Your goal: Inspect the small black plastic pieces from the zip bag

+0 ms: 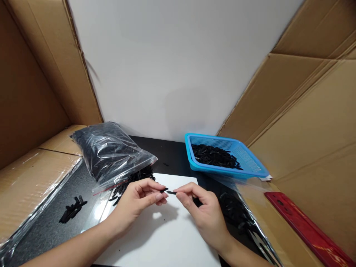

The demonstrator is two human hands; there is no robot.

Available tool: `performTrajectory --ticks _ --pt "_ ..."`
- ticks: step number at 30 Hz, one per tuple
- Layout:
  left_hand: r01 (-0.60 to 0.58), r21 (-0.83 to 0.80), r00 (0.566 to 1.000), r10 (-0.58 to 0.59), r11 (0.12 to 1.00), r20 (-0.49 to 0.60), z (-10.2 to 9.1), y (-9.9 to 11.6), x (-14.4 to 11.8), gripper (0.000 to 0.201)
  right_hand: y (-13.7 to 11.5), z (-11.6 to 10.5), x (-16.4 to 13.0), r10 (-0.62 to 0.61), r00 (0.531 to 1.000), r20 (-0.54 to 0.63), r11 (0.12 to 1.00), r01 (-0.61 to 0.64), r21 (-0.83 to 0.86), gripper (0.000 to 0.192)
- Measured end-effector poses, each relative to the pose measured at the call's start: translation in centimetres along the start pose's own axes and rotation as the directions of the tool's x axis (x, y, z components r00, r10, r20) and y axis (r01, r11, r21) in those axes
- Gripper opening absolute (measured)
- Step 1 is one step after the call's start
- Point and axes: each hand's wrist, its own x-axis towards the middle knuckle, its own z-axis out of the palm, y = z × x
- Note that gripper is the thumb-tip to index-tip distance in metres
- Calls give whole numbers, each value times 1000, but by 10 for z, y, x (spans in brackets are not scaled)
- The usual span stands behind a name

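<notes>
My left hand [139, 200] pinches a small black plastic piece [164, 190] between thumb and fingers. My right hand [201, 213] pinches another small black piece [171, 192], its tip almost touching the left one. Both hands hover over a white sheet [164, 237] on the dark table. A clear plastic bag [109, 152] full of black pieces lies just behind my left hand, with a spill of pieces [133, 178] at its mouth.
A blue basket [250, 163] holding black pieces stands at the back right. A small pile of black pieces [72, 209] lies on the left. Another clear bag [239, 213] lies right of my right hand, beside a red strip [306, 230]. Cardboard walls surround the table.
</notes>
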Motion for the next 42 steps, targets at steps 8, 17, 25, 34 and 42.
performTrajectory --ticks 8,17,25,34,42 --pt "46 -165 999 -50 985 -16 4 3 -4 18 2 1 3 234 970 63 941 -243 236 32" --pt "61 -191 998 -64 980 -10 5 3 -4 22 6 4 3 319 939 129 842 -343 416 36" --pt "45 -122 999 -48 991 -22 2 -1 0 23 4 4 3 332 935 129 818 -353 454 38" --pt "29 -72 999 -32 997 -39 3 0 1 25 2 4 4 339 928 153 799 -370 474 39" --pt "60 -5 997 -60 998 -57 4 3 -1 32 4 3 3 335 929 159 818 -371 440 39"
